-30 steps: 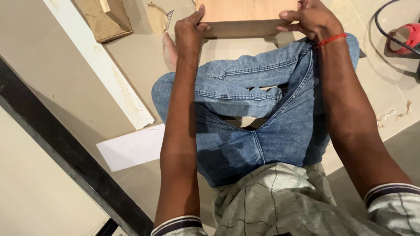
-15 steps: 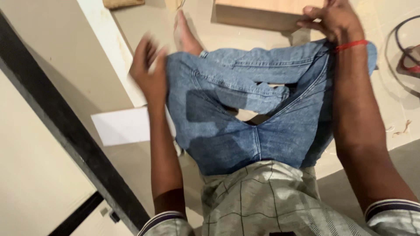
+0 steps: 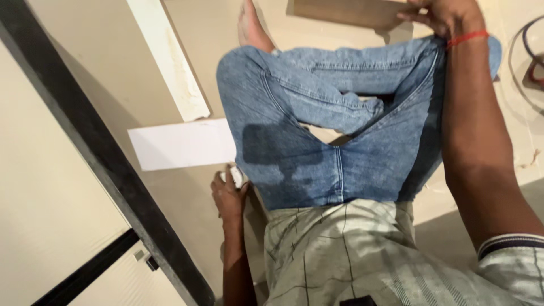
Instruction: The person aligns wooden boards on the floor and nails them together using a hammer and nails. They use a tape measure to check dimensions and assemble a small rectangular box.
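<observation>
Beside the seated person's hip, the left hand (image 3: 228, 195) closes on a small white object (image 3: 237, 177), while the right hand (image 3: 447, 14), gripping alone, might let the wooden board (image 3: 345, 12) tip.

Faded blue jeans (image 3: 340, 130), darker patch on one thigh. Pale checked shirt (image 3: 351, 255) with dark-banded cuffs. Red thread (image 3: 466, 38) circles the right wrist, feet bare.

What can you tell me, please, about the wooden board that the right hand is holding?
The wooden board is a flat, light brown piece with a straight near edge, lying on the pale floor at the top of the view, beyond the crossed legs. Its far part is cut off by the frame. The right hand grips its right end, fingers over the top face.
</observation>
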